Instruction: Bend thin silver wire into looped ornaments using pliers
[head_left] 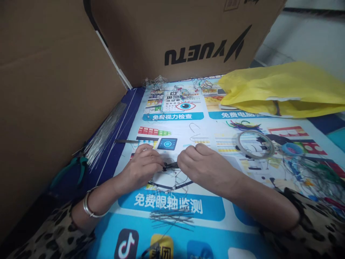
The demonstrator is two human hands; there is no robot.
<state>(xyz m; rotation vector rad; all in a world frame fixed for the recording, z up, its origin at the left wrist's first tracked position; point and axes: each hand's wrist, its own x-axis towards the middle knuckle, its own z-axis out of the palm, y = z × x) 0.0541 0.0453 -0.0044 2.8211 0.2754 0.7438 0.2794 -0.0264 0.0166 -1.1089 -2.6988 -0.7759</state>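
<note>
My left hand [144,163], with a silver bangle on its wrist, is closed in a pinch on the edge of a thin wire piece strung with small beads [166,192]. Opposite it, my right hand [199,163] forms a fist around a dark, narrow-tipped metal tool [171,165], most of which the fist hides. The tool's tip points left and meets the wire by my left fingertips. The beaded wire hangs in a loop below both hands. A dark slim metal rod [126,141] lies just behind my left hand.
A bundle of straight wires [105,135] and green-handled pliers [71,171] lie left, beside a cardboard wall [54,72]. Short wires [171,217] lie in front. A tape roll [255,144], tangled wires [320,176] and a yellow bag [283,86] are right. Beaded wire pieces [183,91] lie behind.
</note>
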